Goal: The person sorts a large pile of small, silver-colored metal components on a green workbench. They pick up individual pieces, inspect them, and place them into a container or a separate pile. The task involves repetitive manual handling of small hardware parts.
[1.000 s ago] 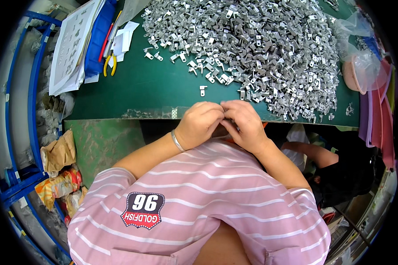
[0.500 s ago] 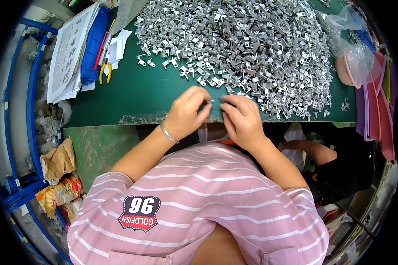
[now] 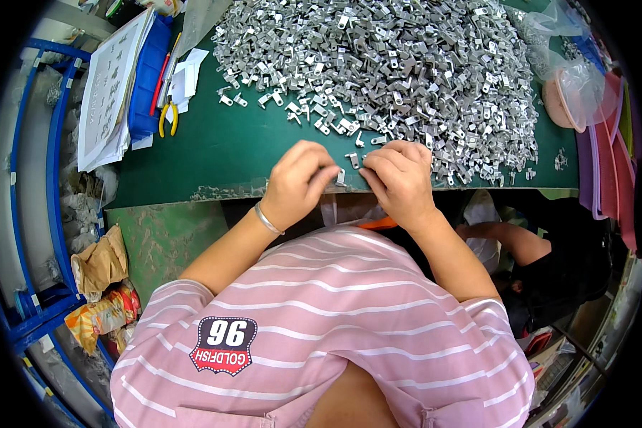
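Observation:
A large heap of small silvery metal brackets [image 3: 399,71] covers the far part of the green table [image 3: 192,150]. At the table's near edge, my left hand [image 3: 296,182] pinches one small bracket [image 3: 341,177] between thumb and fingertips. My right hand [image 3: 401,175] is closer to the heap's near edge, its fingers curled toward the thumb; what they hold, if anything, is hidden. Between the two hands, slightly farther off, lies a loose bracket [image 3: 353,160]. Another piece [image 3: 359,140] rests just beyond it.
Yellow-handled pliers [image 3: 168,120], a red pen [image 3: 160,84] and papers lie at left beside a blue tray [image 3: 144,107] and printed sheets [image 3: 110,89]. A pink tub [image 3: 560,103] with plastic bags stands at right. Another person's arm [image 3: 510,239] shows below the table's right side.
My hands have moved slightly apart, the right one shifting right and away from me. The bracket at my left fingertips now shows more plainly, and a loose bracket is visible between the hands.

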`<control>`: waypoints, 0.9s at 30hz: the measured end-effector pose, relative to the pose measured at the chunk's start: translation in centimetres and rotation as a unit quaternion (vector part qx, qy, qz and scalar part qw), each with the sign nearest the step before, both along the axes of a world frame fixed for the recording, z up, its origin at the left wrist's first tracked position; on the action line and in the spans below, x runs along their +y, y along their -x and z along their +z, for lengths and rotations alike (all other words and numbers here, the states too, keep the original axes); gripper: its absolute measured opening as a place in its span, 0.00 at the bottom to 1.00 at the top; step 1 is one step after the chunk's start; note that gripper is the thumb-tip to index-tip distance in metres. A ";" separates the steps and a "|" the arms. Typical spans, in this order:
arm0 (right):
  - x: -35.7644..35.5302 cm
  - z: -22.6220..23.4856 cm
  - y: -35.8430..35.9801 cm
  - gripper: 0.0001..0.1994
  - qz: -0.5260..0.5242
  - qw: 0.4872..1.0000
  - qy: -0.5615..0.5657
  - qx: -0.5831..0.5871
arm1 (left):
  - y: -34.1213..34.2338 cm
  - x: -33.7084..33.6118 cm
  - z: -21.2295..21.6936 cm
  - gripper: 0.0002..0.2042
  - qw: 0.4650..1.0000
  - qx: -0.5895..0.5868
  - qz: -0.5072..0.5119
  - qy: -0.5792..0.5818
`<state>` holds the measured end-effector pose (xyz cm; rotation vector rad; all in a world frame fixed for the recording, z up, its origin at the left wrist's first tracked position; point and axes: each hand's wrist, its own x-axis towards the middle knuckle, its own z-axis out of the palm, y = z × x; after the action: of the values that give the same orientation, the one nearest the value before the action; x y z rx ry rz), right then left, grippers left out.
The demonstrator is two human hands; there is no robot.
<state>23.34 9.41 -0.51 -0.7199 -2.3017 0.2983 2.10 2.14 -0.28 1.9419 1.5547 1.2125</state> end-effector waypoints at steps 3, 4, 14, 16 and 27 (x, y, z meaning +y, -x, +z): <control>-0.8 -0.4 -0.2 0.10 0.042 0.999 -0.003 0.008 | -0.8 1.1 0.8 0.07 1.000 0.007 -0.004 -0.007; -1.4 -0.6 -0.1 0.10 0.064 0.998 0.012 0.019 | -0.9 1.7 0.6 0.09 0.996 0.060 -0.031 -0.060; 1.6 1.9 1.2 0.06 -0.046 0.993 0.010 -0.106 | -1.6 5.7 0.0 0.11 0.979 0.194 -0.069 -0.013; 2.4 2.4 1.5 0.05 -0.039 0.989 -0.004 -0.141 | -1.7 6.0 -0.1 0.08 0.979 0.193 -0.064 -0.014; -1.6 0.6 2.3 0.08 0.071 0.993 0.090 0.038 | 0.5 1.0 0.4 0.14 0.997 0.026 -0.025 0.070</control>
<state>21.01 7.82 0.12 -0.6216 -2.2777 0.5946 1.64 3.13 0.16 1.9224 1.5636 1.0126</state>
